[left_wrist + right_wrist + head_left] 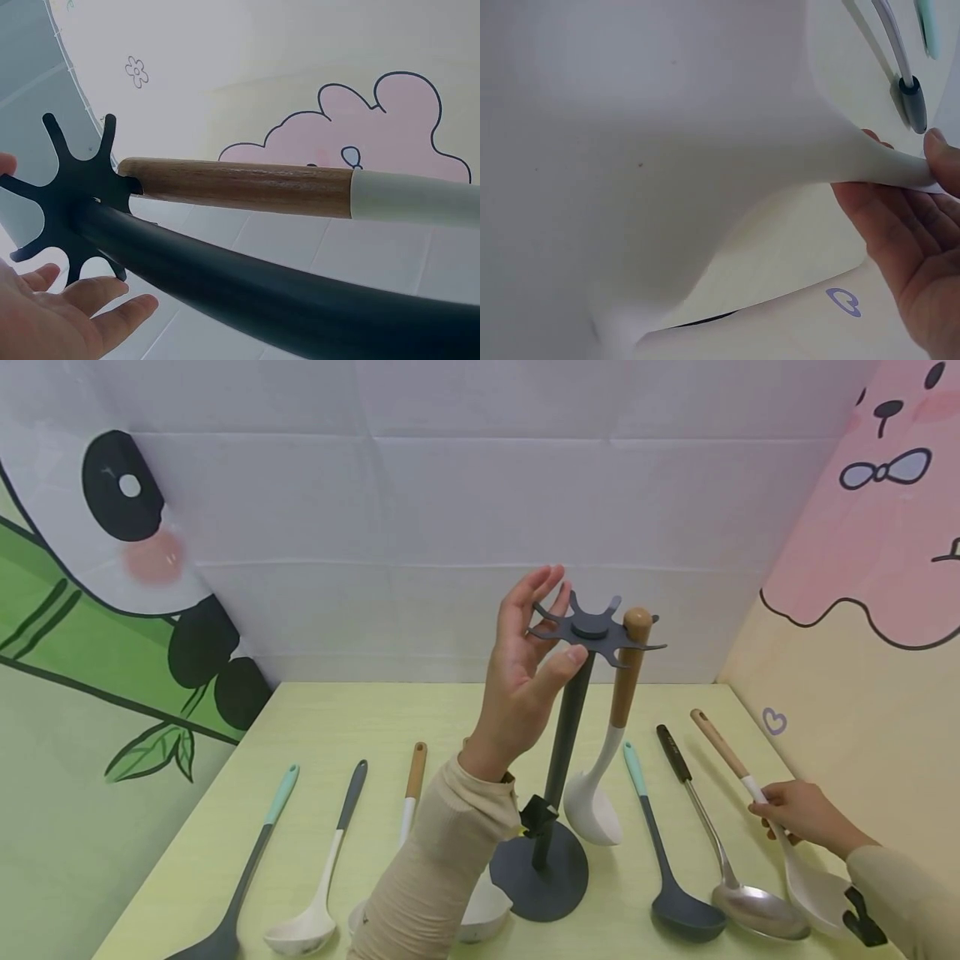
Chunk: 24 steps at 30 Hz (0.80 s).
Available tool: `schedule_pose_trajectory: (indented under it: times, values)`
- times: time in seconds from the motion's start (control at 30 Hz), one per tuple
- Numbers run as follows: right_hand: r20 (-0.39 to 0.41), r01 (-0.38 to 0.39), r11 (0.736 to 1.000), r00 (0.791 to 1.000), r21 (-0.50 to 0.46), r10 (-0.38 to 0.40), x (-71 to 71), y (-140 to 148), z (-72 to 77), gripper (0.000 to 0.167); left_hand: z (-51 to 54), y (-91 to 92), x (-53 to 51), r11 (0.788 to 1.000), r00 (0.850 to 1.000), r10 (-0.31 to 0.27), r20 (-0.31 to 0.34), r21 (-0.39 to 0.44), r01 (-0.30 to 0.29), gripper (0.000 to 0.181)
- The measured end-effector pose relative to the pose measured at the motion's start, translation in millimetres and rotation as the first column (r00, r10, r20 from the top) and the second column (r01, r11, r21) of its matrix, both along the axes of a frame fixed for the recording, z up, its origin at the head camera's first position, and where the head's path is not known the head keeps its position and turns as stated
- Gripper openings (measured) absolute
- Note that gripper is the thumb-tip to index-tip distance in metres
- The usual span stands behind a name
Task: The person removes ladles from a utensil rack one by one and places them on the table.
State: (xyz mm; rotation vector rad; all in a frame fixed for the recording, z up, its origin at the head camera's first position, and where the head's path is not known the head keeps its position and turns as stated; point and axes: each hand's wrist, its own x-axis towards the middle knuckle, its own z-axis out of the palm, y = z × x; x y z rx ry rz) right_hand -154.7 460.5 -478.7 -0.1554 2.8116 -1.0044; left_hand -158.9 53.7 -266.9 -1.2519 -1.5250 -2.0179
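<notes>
A dark utensil rack (590, 627) with a star of hooks on top stands near the middle of the table. My left hand (521, 681) is beside its top, fingers stretched and thumb near the hub; whether it touches is unclear. A white ladle with a wooden handle (626, 693) hangs from the rack's right side; that handle (240, 184) also shows in the left wrist view. At the far right, my right hand (802, 814) pinches the white neck of a wooden-handled spatula (817, 885). Its broad white blade (667, 150) fills much of the right wrist view.
A dark ladle (686, 914) and a steel ladle (757, 910) lie between the rack and my right hand. On the left lie a mint-handled utensil (255, 856), a white slotted-looking ladle (303, 931) and a wooden-handled utensil (415, 772), partly behind my left sleeve.
</notes>
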Motion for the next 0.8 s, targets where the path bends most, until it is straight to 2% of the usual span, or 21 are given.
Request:
schedule_pose_trajectory:
  times: [0.33,0.8]
  values:
    - [0.073,-0.013,1.000,0.997,0.012,0.012,-4.3,-5.3,-3.2,0.017,0.0,0.2,0.8,1.000,1.000,-0.002,0.008,0.002,0.002,0.075]
    - [0.120,-0.008,0.999,0.993,0.037,0.003,-12.0,-0.6,-5.9,0.017,0.4,0.0,0.5,1.000,1.000,-0.002,0.002,0.001,0.002,0.074]
